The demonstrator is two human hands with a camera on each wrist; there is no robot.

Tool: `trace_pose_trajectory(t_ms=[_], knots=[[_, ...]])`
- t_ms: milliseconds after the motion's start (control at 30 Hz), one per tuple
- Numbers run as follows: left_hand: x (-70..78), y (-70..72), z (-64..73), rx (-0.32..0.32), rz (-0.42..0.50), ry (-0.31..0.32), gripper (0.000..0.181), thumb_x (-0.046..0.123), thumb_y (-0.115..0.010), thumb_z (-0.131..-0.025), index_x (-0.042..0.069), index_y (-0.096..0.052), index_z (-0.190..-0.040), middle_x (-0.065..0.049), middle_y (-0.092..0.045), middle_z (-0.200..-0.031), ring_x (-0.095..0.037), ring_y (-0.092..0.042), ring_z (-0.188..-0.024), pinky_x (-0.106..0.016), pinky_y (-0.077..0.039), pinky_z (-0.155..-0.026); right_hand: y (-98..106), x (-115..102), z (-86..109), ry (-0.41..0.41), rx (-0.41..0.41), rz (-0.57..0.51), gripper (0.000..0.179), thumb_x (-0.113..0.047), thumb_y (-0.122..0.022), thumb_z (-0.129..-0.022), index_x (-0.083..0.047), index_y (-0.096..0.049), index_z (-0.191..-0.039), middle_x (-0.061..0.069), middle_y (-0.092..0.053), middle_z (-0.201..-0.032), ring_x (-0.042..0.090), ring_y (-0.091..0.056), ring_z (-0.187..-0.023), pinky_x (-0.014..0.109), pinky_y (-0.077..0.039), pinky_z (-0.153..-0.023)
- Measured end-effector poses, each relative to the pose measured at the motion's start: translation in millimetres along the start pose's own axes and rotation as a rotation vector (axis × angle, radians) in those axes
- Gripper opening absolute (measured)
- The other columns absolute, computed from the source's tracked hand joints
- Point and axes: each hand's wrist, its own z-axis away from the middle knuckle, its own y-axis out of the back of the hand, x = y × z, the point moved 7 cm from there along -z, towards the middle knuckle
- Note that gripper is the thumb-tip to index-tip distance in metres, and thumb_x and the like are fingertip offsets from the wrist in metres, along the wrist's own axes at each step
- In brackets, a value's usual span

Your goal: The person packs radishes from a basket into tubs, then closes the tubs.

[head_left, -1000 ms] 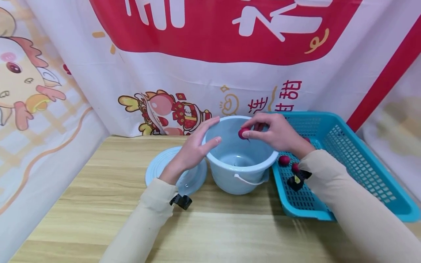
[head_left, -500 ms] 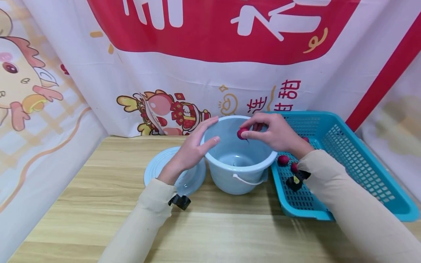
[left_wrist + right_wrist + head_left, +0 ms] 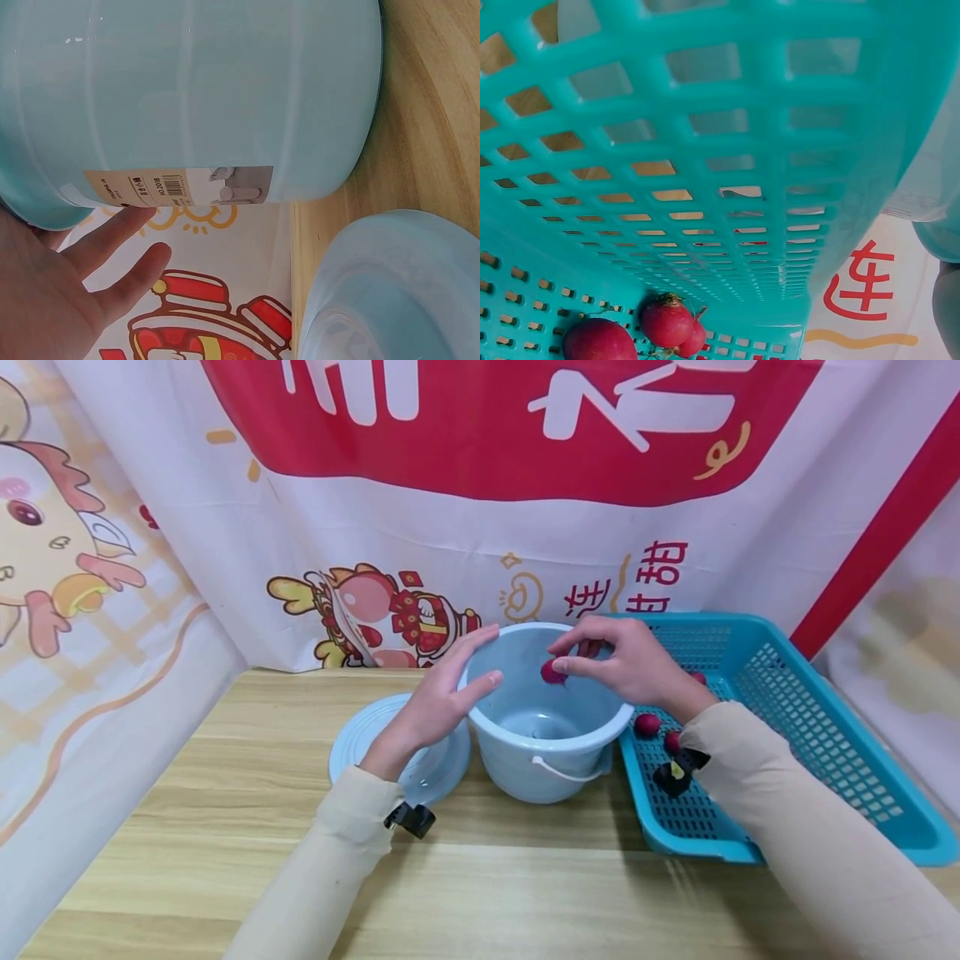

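Over the mouth of a light-blue bucket (image 3: pixel 517 774), the right hand (image 3: pixel 622 660) has its thumb (image 3: pixel 587 669) and index finger (image 3: pixel 579 633) bent close together at the upper part of a small red radish (image 3: pixel 552 672), the gap between them narrow; how firm the pinch is cannot be told. The radish hangs inside the rim, well above the bucket's floor. The left hand (image 3: pixel 438 697) has its fingers (image 3: pixel 474 646) extended along the far left of the rim, the thumb apart from them and reaching over the opening, with nothing gripped. The bucket stands upright on the wood-grain desk (image 3: pixel 480 902), its white handle (image 3: pixel 562 773) lowered at the front and a paper label (image 3: pixel 180 187) on its side. A round blue lid (image 3: pixel 447 768) lies just left of it, partly under the left forearm. On the right sits a turquoise mesh basket (image 3: pixel 817 752), with several more radishes (image 3: pixel 666 322) on its floor. Printed cloth (image 3: pixel 442 552) hangs behind the desk.
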Motion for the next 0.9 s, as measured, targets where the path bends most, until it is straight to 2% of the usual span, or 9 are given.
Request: trace_pose_trajectory(t_ms=[300,600,800,900], knots=[[0.3,0.0,-0.8,0.000,-0.002,-0.002,0.067,0.042,-0.055,-0.105,0.022,-0.035,-0.166,0.005,-0.030,-0.175,-0.025,-0.034,-0.160,-0.061,-0.037,-0.126,1,1,-0.9,0.002,0.003,-0.009,0.024,-0.026,-0.082,-0.095,-0.021,-0.081,-0.118,0.001,-0.076,-0.114,0.021,-0.064,-0.097,0.035,-0.055,-0.084],[-0.6,0.3,-0.1,-0.001,-0.002,0.005,0.066,0.044,-0.055,-0.106,0.028,-0.035,-0.166,0.007,-0.029,-0.175,-0.024,-0.033,-0.161,-0.061,-0.037,-0.126,7,5,0.9,-0.031,0.005,-0.100,0.025,-0.029,-0.081,-0.095,-0.022,-0.081,-0.119,0.001,-0.076,-0.115,0.022,-0.066,-0.098,0.030,-0.059,-0.083],[-0.6,0.5,0.1,-0.005,-0.002,0.006,0.068,0.044,-0.055,-0.105,0.023,-0.035,-0.166,0.006,-0.029,-0.175,-0.025,-0.034,-0.160,-0.062,-0.039,-0.124,24,21,6.2,-0.129,0.032,-0.263,0.037,-0.033,-0.081,-0.095,-0.019,-0.077,-0.129,0.001,-0.076,-0.125,0.021,-0.071,-0.111,0.027,-0.064,-0.089],[-0.4,0.8,-0.2,-0.006,-0.003,0.002,0.068,0.044,-0.056,-0.105,0.022,-0.035,-0.166,0.006,-0.029,-0.175,-0.025,-0.035,-0.159,-0.061,-0.040,-0.123,35,34,8.7,-0.202,0.066,-0.278,0.046,-0.042,-0.080,-0.094,-0.021,-0.073,-0.134,-0.001,-0.073,-0.131,0.020,-0.068,-0.117,0.027,-0.063,-0.090]])
